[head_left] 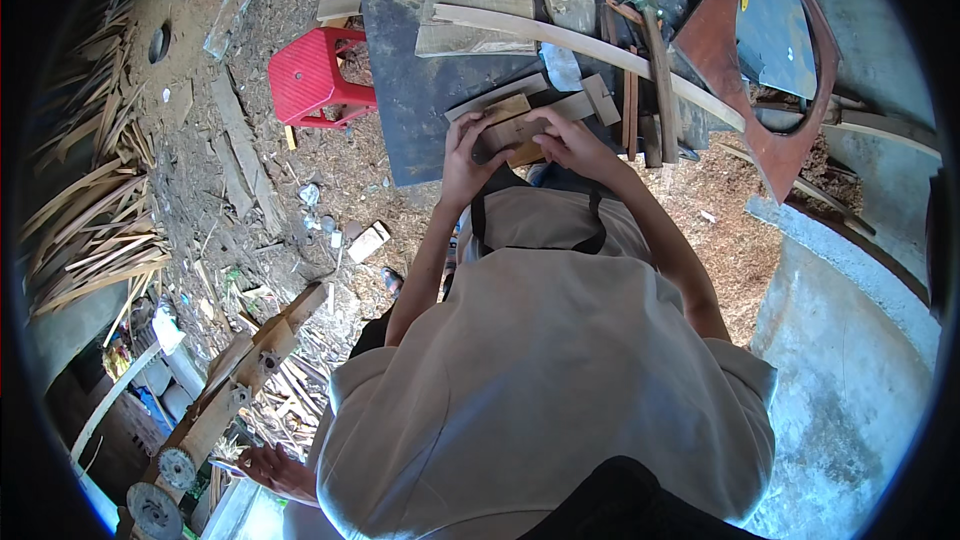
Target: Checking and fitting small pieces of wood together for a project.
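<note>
Both hands are at the near edge of a dark table (410, 130), closed around a small wooden block (512, 131). My left hand (463, 162) grips the block's left end, its fingers curled over the far side. On the right end, the bent fingers of my right hand (573, 147) press against the wood. A paler strip of wood lies along the block's far side; whether it is joined to the block I cannot tell. Just beyond my right hand rests a short flat wood piece (600, 100). A hammer (655, 70) lies farther right.
A long curved wood strip (600, 53) crosses the table toward a brown board with an oval opening (700, 50). A red plastic stool (305, 75) stands left of the table. Wood scraps are stacked far left. Another person's hand (280, 472) shows at lower left beside a wooden beam (245, 370).
</note>
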Demonstrator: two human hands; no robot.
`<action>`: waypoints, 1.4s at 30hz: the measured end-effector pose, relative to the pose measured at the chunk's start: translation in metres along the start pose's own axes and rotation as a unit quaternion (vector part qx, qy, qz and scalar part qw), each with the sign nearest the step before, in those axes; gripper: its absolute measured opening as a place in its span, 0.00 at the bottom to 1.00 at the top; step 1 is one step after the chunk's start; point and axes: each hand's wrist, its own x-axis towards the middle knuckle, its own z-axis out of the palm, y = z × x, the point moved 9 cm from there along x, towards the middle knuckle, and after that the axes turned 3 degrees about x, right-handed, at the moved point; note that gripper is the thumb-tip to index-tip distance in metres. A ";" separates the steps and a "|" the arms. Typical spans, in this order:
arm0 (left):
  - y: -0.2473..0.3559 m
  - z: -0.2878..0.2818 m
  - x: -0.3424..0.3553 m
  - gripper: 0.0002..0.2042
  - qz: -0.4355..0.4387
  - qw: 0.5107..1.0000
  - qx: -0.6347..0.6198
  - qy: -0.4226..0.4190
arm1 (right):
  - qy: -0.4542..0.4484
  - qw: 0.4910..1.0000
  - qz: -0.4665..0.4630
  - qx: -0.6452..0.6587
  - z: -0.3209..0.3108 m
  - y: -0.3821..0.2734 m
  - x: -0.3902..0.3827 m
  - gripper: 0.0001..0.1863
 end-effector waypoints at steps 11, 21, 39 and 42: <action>-0.005 0.009 -0.001 0.24 0.016 1.000 -0.016 0.001 | 0.019 0.994 -0.074 -0.083 0.006 -0.002 0.008 0.20; -0.005 0.010 0.000 0.23 0.024 1.000 -0.003 0.008 | 0.037 0.986 -0.147 -0.068 0.007 0.014 0.014 0.06; -0.004 0.009 0.002 0.24 0.014 1.000 0.015 -0.004 | 0.048 0.961 -0.070 -0.264 0.013 0.008 0.048 0.07; 0.008 0.006 0.005 0.23 0.034 0.998 0.057 0.005 | 0.059 0.949 -0.095 -0.295 0.022 0.001 0.052 0.09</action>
